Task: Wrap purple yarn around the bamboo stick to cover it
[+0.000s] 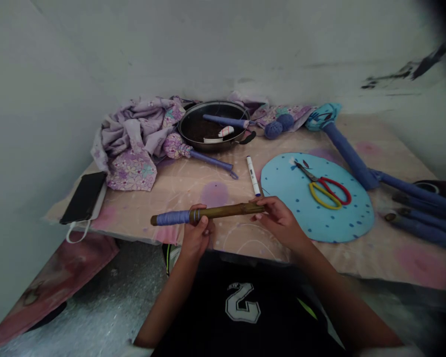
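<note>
Left hand [197, 232], thumb up, grips the stick [225, 211] beside its blue yarn [173, 217]; right hand [278, 218] pinches its bare end

From my remote seat, clocking from mid-view, I read olive-brown on the stick [226, 211] at six o'clock, banded in periwinkle yarn [173, 218] toward one end. At three, the disc [282, 198] is sky blue with darker blue dots, and the scissors [325, 191] show one red handle loop, one yellow. Toward one, I get blue yarn balls [278, 126]; at twelve, a black pan [182, 131]. At ten, lilac cloth [132, 171] carries a pink, white and teal floral print. Under everything, the bench [178, 186] is peach, blotched pink and purple with pale curving lines.
</note>
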Available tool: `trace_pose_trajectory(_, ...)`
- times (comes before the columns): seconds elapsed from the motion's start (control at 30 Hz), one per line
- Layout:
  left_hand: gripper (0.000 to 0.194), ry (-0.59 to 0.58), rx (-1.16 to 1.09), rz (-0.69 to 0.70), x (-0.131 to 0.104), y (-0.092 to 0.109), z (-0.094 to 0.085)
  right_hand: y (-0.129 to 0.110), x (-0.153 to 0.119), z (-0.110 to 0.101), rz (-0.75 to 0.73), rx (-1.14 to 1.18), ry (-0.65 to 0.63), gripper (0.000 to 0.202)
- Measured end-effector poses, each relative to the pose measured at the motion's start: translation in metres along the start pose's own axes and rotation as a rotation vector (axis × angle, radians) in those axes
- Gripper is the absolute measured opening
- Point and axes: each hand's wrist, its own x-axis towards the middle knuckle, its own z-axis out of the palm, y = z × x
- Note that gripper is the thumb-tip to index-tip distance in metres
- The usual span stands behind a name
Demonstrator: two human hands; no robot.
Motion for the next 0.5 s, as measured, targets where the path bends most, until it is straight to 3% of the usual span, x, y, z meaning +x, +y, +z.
trace_pose_trajectory(0.1, 0.032, -0.023, -0.013, 0.009, -0.0011, 0.0008, 0.0001, 0.0025, 0.0032, -0.0006, 0.18, 0.01, -0.057, 0.028)
trace_pose_trajectory(0.17, 0.033, -0.028, -0.006, 0.009, -0.0013, 0.0017, 0.0004, 0.0036, 0.0048, 0.0009, 0.224, -0.04, -0.04, 0.026)
trace_pose_trajectory(0.3, 0.041, -0.014, 0.016, -0.013, 0.0002, 0.003, -0.0004, 0.0007, 0.0061, 0.0048, -0.043, -0.148, 0.015, 0.017)
trace_pose_trajectory(0.37, 0.041, -0.016, 0.024, -0.017, 0.0008, 0.0035, -0.0014, -0.0012, 0.0063, 0.0055, -0.128, -0.151, -0.001, 0.022)
trace_pose_trajectory(0.43, 0.04, -0.028, 0.021, -0.011, 0.0009, 0.0039, -0.0023, -0.0011, 0.0064, 0.0051, -0.055, -0.118, -0.01, 0.031)
trace_pose_trajectory(0.5, 0.038, -0.03, 0.013, -0.007, 0.0007, 0.004, -0.0029, 0.0006, 0.0064, 0.0042, 0.111, -0.048, -0.04, 0.035)
